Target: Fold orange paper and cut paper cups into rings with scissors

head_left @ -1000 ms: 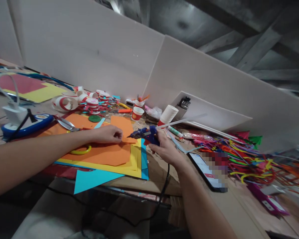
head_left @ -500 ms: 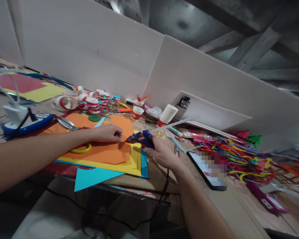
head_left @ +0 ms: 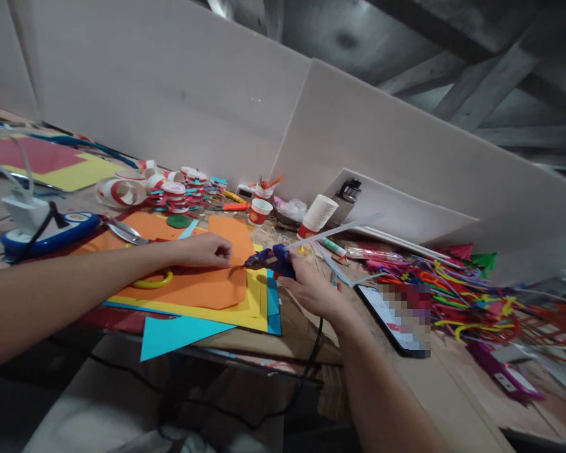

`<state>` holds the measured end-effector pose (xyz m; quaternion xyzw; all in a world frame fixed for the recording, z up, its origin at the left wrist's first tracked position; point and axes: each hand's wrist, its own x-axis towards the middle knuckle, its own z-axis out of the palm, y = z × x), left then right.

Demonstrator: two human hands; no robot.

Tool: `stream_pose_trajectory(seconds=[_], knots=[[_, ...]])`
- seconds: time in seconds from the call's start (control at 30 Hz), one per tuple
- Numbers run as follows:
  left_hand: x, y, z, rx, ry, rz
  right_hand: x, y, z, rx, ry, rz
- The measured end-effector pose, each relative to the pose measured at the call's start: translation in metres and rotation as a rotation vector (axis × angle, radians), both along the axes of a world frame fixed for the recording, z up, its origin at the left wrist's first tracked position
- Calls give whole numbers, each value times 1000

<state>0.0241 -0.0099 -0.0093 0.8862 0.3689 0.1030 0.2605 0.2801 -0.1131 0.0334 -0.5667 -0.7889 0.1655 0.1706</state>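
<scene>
My right hand [head_left: 311,289] is wrapped round a blue glue gun [head_left: 270,258] with a white glue stick poking out of its back. The nozzle points left and touches the orange paper [head_left: 193,288]. My left hand [head_left: 206,250] rests on that orange sheet with its fingers curled in a pinch, right beside the nozzle. What the fingertips press is too small to make out. Yellow and blue sheets [head_left: 259,308] lie under the orange one. The gun's black cord [head_left: 314,352] drops over the table edge.
A phone [head_left: 396,318] lies right of my right hand, beside a heap of coloured pipe cleaners [head_left: 457,296]. Paper cups [head_left: 317,217], red-and-white rings [head_left: 170,189], scissors [head_left: 127,234], a yellow ring [head_left: 151,283] and a blue power strip [head_left: 47,233] stand about. White boards wall the back.
My right hand has brought the glue gun left and down until its nozzle meets the orange paper by my left fingers. My left hand has stayed put.
</scene>
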Motion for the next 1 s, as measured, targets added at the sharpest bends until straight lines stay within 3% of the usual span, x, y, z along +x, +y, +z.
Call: stream_pose_trajectory(seconds=[0.6, 1.0], knots=[[0, -1, 1, -7, 5, -20, 11, -4, 13, 44, -113, -113], [-1, 0, 3, 35, 51, -58, 3, -2, 1, -18, -34, -18]])
